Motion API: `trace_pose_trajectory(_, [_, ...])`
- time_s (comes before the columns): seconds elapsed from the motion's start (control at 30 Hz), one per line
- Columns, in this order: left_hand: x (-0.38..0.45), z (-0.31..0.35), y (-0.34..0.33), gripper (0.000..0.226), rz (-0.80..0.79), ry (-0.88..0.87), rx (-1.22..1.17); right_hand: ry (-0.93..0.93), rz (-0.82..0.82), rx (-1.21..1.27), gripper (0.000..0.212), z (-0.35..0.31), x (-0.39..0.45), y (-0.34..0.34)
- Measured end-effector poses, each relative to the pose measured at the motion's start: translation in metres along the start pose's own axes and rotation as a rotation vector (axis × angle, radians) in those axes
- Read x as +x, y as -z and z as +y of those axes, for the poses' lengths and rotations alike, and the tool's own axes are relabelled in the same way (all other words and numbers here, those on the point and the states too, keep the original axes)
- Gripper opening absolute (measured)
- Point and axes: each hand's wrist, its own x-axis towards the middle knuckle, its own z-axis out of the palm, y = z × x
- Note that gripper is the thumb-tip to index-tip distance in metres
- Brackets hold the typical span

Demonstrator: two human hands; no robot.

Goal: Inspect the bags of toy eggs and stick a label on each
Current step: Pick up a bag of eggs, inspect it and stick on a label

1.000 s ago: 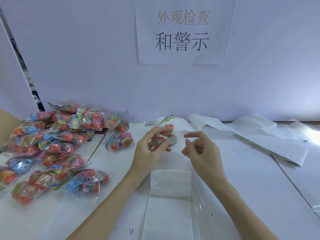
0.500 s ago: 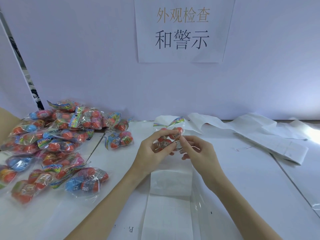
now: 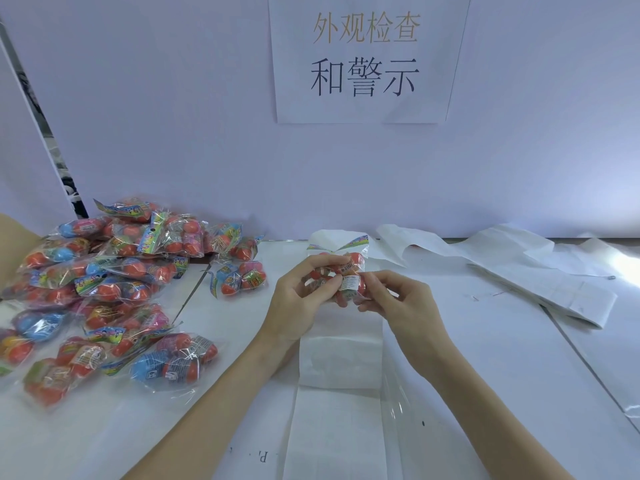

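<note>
Left hand (image 3: pixel 294 299) curled round a crinkly clear bag (image 3: pixel 341 271) of round orange toy eggs above the white table (image 3: pixel 485 341), right hand (image 3: pixel 401 303) pinching its small white label (image 3: pixel 349 283), glossy heap of bags (image 3: pixel 104 289) leftward.

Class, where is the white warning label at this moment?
In the head view, the white label sits centre frame on the held bag of toy eggs, between the left hand and right hand.
</note>
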Motion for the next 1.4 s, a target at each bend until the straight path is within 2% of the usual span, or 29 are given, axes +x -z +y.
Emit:
trace_pose_trajectory(0.17, [-0.002,0.002,-0.001,0.031,-0.036,-0.044,0.090,-0.045,-0.039,0.030,0.028,-0.002,-0.002,-0.003])
trace_pose_trajectory(0.3, [-0.003,0.001,-0.001,0.026,-0.047,-0.013,0.083,-0.028,-0.042,-0.006,0.021,0.001,-0.002,-0.002])
trace_pose_trajectory(0.37, [-0.002,0.002,-0.001,0.027,-0.068,-0.018,0.078,-0.041,-0.071,0.053,0.019,0.000,-0.001,0.001])
trace_pose_trajectory(0.53, [-0.001,0.001,0.000,0.027,-0.114,-0.029,0.037,-0.136,-0.180,0.256,0.032,-0.002,-0.001,0.008])
trace_pose_trajectory(0.6, [0.000,-0.001,0.000,0.026,-0.117,-0.032,0.034,-0.234,-0.241,0.388,0.024,-0.004,-0.001,0.008])
trace_pose_trajectory(0.7, [0.001,-0.002,-0.001,0.028,-0.130,-0.027,0.024,-0.331,-0.240,0.452,0.020,-0.006,0.001,0.009])
trace_pose_trajectory(0.8, [0.001,-0.001,-0.001,0.033,-0.140,-0.017,0.068,-0.324,-0.222,0.418,0.018,-0.008,0.001,0.011])
trace_pose_trajectory(0.93, [-0.002,-0.001,0.001,0.031,-0.132,-0.037,0.208,-0.198,-0.137,0.108,0.024,-0.005,-0.002,0.008])
trace_pose_trajectory(1.0, [-0.004,0.001,0.001,0.046,-0.141,-0.058,0.307,-0.156,-0.127,0.007,0.022,-0.004,-0.003,0.007])
trace_pose_trajectory(1.07, [-0.006,0.004,0.000,0.064,-0.167,-0.035,0.302,-0.161,-0.146,0.016,0.024,-0.006,-0.003,0.007])
trace_pose_trajectory(1.13, [-0.007,0.007,-0.001,0.068,-0.164,-0.029,0.249,-0.196,-0.178,0.089,0.034,-0.009,-0.004,0.008])
trace_pose_trajectory(1.2, [-0.006,0.009,0.001,0.062,-0.073,-0.051,0.223,-0.218,-0.180,0.183,0.043,-0.015,-0.002,0.010])
trace_pose_trajectory(1.27, [-0.004,0.010,0.006,0.054,0.061,-0.085,0.253,-0.203,-0.147,0.310,0.035,-0.024,0.002,0.016])
trace_pose_trajectory(1.33, [-0.002,0.010,0.010,0.048,0.176,-0.108,0.265,-0.135,-0.202,0.619,0.020,-0.036,0.003,0.025])
trace_pose_trajectory(1.37, [-0.001,0.011,0.011,0.042,0.225,-0.108,0.270,-0.084,-0.313,0.855,0.018,-0.042,0.002,0.031])
trace_pose_trajectory(1.4, [0.001,0.011,0.012,0.034,0.276,-0.101,0.291,-0.026,-0.460,1.075,0.029,-0.047,0.000,0.037])
